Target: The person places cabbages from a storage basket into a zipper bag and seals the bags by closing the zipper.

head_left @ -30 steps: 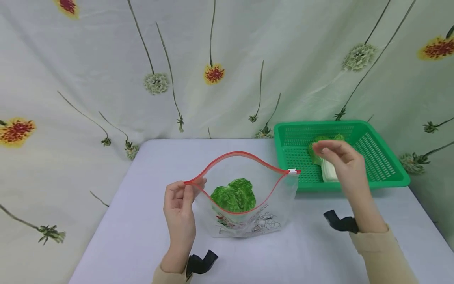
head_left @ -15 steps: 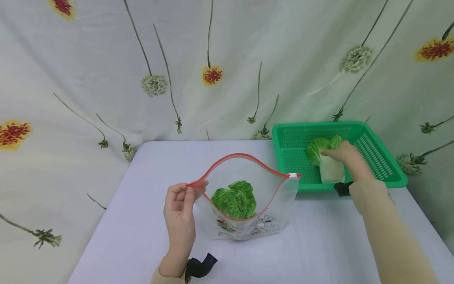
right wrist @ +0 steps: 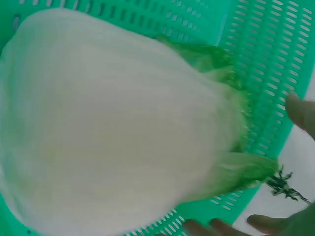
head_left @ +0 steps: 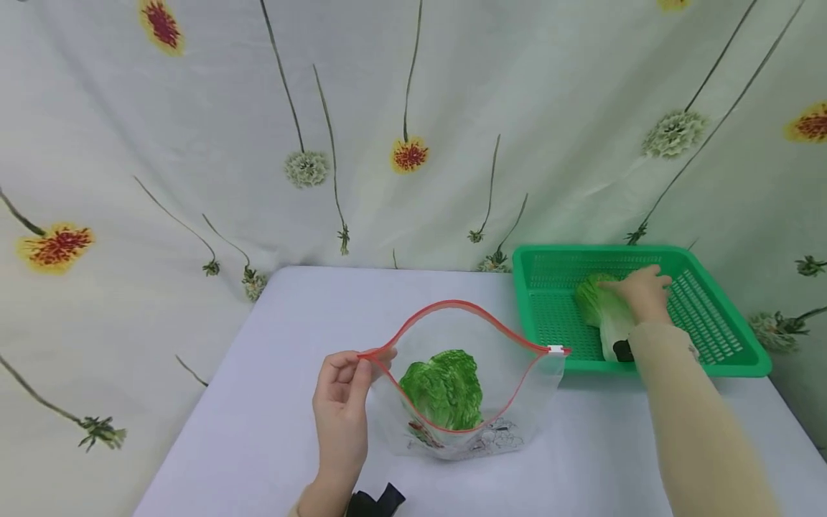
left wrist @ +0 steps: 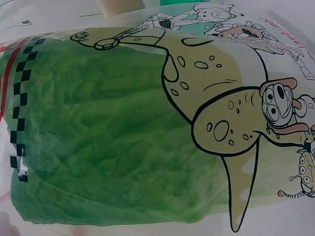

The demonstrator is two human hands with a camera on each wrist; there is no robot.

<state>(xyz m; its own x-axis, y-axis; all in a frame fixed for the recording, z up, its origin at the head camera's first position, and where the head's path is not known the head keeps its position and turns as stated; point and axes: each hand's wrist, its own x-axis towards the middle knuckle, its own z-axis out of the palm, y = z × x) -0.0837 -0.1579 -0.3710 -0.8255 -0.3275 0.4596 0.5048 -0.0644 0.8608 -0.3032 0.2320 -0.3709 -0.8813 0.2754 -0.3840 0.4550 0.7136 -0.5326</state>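
Note:
My left hand (head_left: 342, 406) pinches the left corner of a clear zip bag (head_left: 543, 384) with a red rim, thumb in front. The bag's mouth gapes, and its white slider (head_left: 555, 350) sits at the right end. Inside lies a leafy green head of lettuce or cabbage (head_left: 442, 391); the left wrist view shows it through the cartoon-printed film. At the right, my right hand (head_left: 646, 294) reaches over a napa cabbage (head_left: 610, 319), its fingers spread. The right wrist view has the pale cabbage base (right wrist: 113, 118) filling most of it, with fingers (right wrist: 302, 115) beyond the leafy end.
The green slotted basket (head_left: 549, 323) holding the cabbage stands at the back right of the white table (head_left: 258, 431). A flower-patterned cloth (head_left: 213, 108) hangs behind the table. Black wrist mounts (head_left: 377, 502) sit at both wrists.
My right hand has gone from above the basket's front down into it, over the napa cabbage, which now lies at a different slant. My left hand keeps its pinch. The head view has shifted slightly.

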